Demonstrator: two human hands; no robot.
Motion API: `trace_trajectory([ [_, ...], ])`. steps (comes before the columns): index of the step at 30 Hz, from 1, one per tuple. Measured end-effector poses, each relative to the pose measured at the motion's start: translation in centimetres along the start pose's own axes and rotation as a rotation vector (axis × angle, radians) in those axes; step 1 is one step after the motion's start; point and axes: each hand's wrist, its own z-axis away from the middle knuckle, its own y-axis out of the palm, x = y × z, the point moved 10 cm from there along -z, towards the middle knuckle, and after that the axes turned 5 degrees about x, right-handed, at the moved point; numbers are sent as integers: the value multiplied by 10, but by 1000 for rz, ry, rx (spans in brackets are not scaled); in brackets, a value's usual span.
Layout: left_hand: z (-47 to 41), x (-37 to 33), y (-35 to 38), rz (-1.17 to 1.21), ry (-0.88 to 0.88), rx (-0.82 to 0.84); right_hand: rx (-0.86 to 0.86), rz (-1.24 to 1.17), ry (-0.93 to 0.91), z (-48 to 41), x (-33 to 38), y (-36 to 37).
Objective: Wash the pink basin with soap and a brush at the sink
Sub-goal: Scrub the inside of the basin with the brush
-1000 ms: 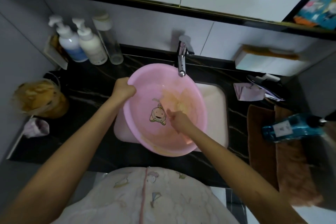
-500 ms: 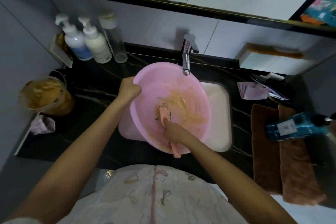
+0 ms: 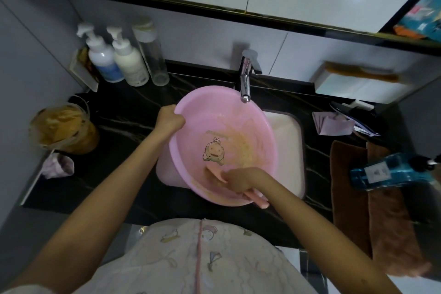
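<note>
Head view showed the left hand (image 3: 170,120) curled over the rim of the pink basin (image 3: 238,124), which sat tilted over the sink (image 3: 290,150), while the right hand (image 3: 243,180) fisted a pink brush (image 3: 216,174) against its near inner wall.

Two pump bottles (image 3: 119,62) and a blue bottle (image 3: 386,172) flank the counter.

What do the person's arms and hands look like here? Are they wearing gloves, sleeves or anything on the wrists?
Both arms are bare from the bottom of the picture down to the fingers: no gloves on the left hand or the right hand, and no watch, bracelet or ring that I can see. A pale edge at the bottom left corner may be a short sleeve. The chest is covered by a pale garment with small cartoon prints and a pink centre stripe.
</note>
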Motion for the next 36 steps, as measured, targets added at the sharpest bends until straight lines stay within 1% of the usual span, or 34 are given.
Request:
trace_trajectory([
  [1, 0, 1, 0, 3, -3, 2, -8, -13, 69, 0, -18, 0],
  [3, -1, 0, 0, 13, 0, 2, -167, -78, 172, -5, -43, -22],
  [5, -1, -1, 1, 13, 0, 7, -308, -193, 228, -17, -52, -45],
  [7, -1, 0, 1, 5, -5, 5, -393, -324, 193, -31, -42, -59],
  [9, 0, -1, 1, -9, 3, 2, -441, -323, 92, -35, -16, -69],
  [10, 0, -3, 0, -16, 12, 0, -442, -290, 15, -33, 0, -70],
  [12, -1, -3, -2, -23, 28, -10, -371, -169, -165, -22, 33, -55],
  [13, -2, -3, -3, -26, 33, -17, -324, -101, -227, -16, 42, -41],
  [14, -3, -2, -4, -26, 31, -21, -280, -50, -249, -11, 42, -29],
  [15, -3, 0, -5, -30, 25, -22, -249, -3, -226, -8, 35, -22],
  [17, -2, 6, -4, -33, 5, -9, -238, 70, -103, -9, 5, -28],
  [19, -3, 7, -1, -22, 1, 15, -262, 43, 34, -14, -30, -45],
  [21, -4, 6, 0, -20, -1, 19, -307, -13, 100, -17, -46, -62],
  [23, -6, 5, 0, -25, 1, 18, -376, -30, 82, -22, -39, -74],
  [25, -7, 4, 1, -32, 3, 25, -437, 5, 3, -25, -12, -78],
  [29, -5, 9, -1, -24, 27, 28, -423, 76, -188, -30, 58, -63],
  [31, -4, 19, -6, -19, 8, 36, -383, 170, -203, -28, 75, -55],
  [33, 0, 39, -11, 24, -45, 65, -303, 248, -194, -24, 72, -48],
  [36, 13, 76, -18, 89, -130, 93, -139, 213, -163, -19, 36, -37],
])
